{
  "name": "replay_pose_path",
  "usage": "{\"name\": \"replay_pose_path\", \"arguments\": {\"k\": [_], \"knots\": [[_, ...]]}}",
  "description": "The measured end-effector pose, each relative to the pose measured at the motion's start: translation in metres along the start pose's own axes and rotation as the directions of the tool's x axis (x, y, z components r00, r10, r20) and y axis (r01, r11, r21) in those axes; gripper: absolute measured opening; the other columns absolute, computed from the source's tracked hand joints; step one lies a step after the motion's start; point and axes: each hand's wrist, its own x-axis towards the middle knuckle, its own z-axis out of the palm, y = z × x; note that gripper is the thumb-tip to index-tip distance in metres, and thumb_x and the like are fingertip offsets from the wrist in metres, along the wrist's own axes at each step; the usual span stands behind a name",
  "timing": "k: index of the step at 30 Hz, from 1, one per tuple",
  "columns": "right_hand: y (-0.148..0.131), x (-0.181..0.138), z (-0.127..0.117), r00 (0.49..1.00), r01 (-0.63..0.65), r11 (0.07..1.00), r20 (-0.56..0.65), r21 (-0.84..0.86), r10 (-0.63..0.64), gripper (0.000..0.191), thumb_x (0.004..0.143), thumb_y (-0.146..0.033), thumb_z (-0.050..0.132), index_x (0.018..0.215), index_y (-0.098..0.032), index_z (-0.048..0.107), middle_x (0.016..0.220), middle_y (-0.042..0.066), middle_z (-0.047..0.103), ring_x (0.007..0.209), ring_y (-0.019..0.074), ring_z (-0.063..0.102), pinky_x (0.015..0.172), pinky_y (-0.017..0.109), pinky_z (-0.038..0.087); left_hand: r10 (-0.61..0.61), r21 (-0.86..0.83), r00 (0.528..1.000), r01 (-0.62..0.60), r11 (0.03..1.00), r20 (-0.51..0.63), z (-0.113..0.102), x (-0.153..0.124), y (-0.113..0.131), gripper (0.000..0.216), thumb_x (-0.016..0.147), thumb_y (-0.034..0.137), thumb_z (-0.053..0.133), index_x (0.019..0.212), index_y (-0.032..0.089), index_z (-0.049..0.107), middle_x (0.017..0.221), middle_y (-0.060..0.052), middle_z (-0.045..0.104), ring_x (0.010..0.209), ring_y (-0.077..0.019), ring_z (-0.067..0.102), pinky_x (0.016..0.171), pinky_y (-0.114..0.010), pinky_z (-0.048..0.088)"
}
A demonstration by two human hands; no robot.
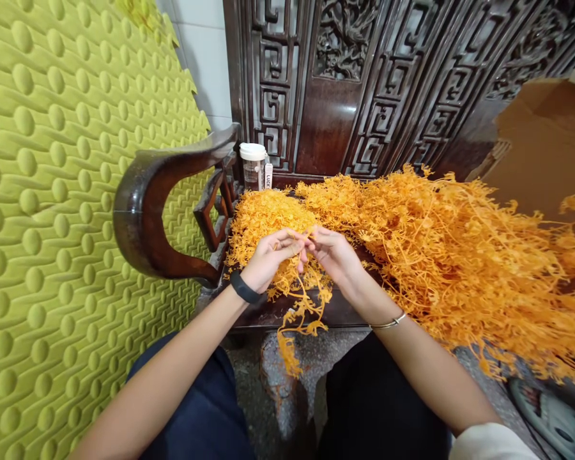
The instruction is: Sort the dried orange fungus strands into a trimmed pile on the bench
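A big heap of orange plastic sprigs point(460, 255) covers the seat of a dark wooden chair point(287, 310). A smaller, denser mound of orange pieces point(266, 217) lies at the left of the seat. My left hand point(273, 255), with a black band on the wrist, and my right hand point(335, 255), with a thin bangle, meet in front of the mound. Both pinch one orange sprig cluster point(299, 306), whose strands hang down over the seat's front edge between my knees.
The chair's curved armrest point(158, 198) rises at the left. A clear jar with a white lid point(253, 166) stands at the seat's back corner. Green bumpy foam panels point(52, 223) lean at the left. A carved dark screen point(364, 83) and cardboard point(546, 140) stand behind.
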Motion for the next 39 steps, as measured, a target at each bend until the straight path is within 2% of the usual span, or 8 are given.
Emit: {"name": "replay_pose_path", "arguments": {"k": [5,10,16,19,22,28,33,39], "knots": [[-0.007,-0.003,0.003,0.944,0.295,0.904,-0.052,-0.310,-0.326,0.015,0.065,-0.028,0.068,0.060,-0.017,0.060,0.055,-0.003,0.058,0.045,0.0080,0.052,0.052,0.024,0.043,-0.084,0.029,0.996,0.083,0.996,0.041,-0.001,-0.002,0.006,0.016,0.076,0.026,0.065,0.082,0.011,0.061,0.056,0.003,0.055,0.043,-0.0047,0.044,0.044,-0.019,0.034],[-0.009,-0.008,0.005,0.966,0.235,0.934,-0.037,-0.269,-0.254,0.015,0.061,-0.029,0.069,0.059,-0.017,0.059,0.050,-0.004,0.053,0.042,0.0079,0.048,0.042,0.022,0.036,-0.124,0.041,0.990,0.122,0.992,0.066,0.003,-0.008,0.008,0.015,0.078,0.028,0.062,0.082,0.013,0.061,0.057,0.003,0.054,0.041,-0.0031,0.037,0.040,-0.018,0.026],[-0.007,-0.007,0.005,0.995,0.051,0.988,-0.076,-0.148,-0.063,0.018,0.054,-0.024,0.071,0.052,-0.016,0.055,0.048,-0.004,0.052,0.043,0.0060,0.046,0.046,0.021,0.038,-0.127,0.089,0.989,0.121,0.989,0.070,0.000,-0.006,0.008,0.019,0.079,0.031,0.061,0.082,0.012,0.065,0.054,0.004,0.048,0.041,-0.0036,0.034,0.041,-0.021,0.023],[-0.008,-0.005,0.004,0.974,0.186,0.946,-0.080,-0.264,-0.213,0.016,0.057,-0.027,0.071,0.056,-0.017,0.058,0.053,-0.003,0.054,0.047,0.0078,0.048,0.048,0.023,0.041,-0.140,0.100,0.986,0.131,0.986,0.091,-0.004,-0.004,0.006,0.022,0.078,0.032,0.062,0.086,0.012,0.065,0.054,0.005,0.048,0.041,-0.0033,0.033,0.041,-0.021,0.022],[-0.009,-0.006,0.003,0.903,0.392,0.827,-0.004,-0.402,-0.430,0.010,0.066,-0.026,0.069,0.063,-0.019,0.063,0.062,-0.002,0.057,0.058,0.0102,0.053,0.057,0.025,0.046,-0.181,0.072,0.975,0.173,0.982,0.128,-0.004,-0.004,0.006,0.029,0.078,0.033,0.062,0.097,0.012,0.061,0.051,0.007,0.045,0.038,-0.0031,0.032,0.041,-0.021,0.021],[-0.008,-0.011,0.002,0.853,0.487,0.715,0.094,-0.502,-0.514,0.009,0.078,-0.023,0.060,0.070,-0.022,0.064,0.073,0.000,0.062,0.074,0.0125,0.058,0.076,0.029,0.047,-0.207,0.077,0.960,0.196,0.978,0.188,-0.002,-0.004,0.008,0.041,0.081,0.032,0.059,0.116,0.013,0.053,0.050,0.008,0.046,0.038,-0.0034,0.032,0.042,-0.022,0.022],[-0.008,-0.007,0.001,0.887,0.422,0.787,0.027,-0.450,-0.461,0.010,0.073,-0.027,0.063,0.065,-0.021,0.061,0.063,-0.002,0.054,0.059,0.0103,0.051,0.056,0.025,0.046,-0.209,0.148,0.950,0.178,0.973,0.233,-0.004,-0.003,0.007,0.031,0.084,0.036,0.054,0.099,0.012,0.065,0.051,0.006,0.044,0.038,-0.0035,0.030,0.043,-0.023,0.024],[-0.008,-0.002,0.003,0.961,0.242,0.923,-0.059,-0.301,-0.271,0.013,0.059,-0.025,0.069,0.057,-0.018,0.058,0.056,-0.004,0.052,0.053,0.0076,0.049,0.054,0.022,0.043,-0.218,0.187,0.947,0.176,0.967,0.235,-0.008,-0.002,0.004,0.033,0.083,0.035,0.055,0.103,0.013,0.067,0.050,0.006,0.043,0.037,-0.0034,0.028,0.043,-0.023,0.021]]}}
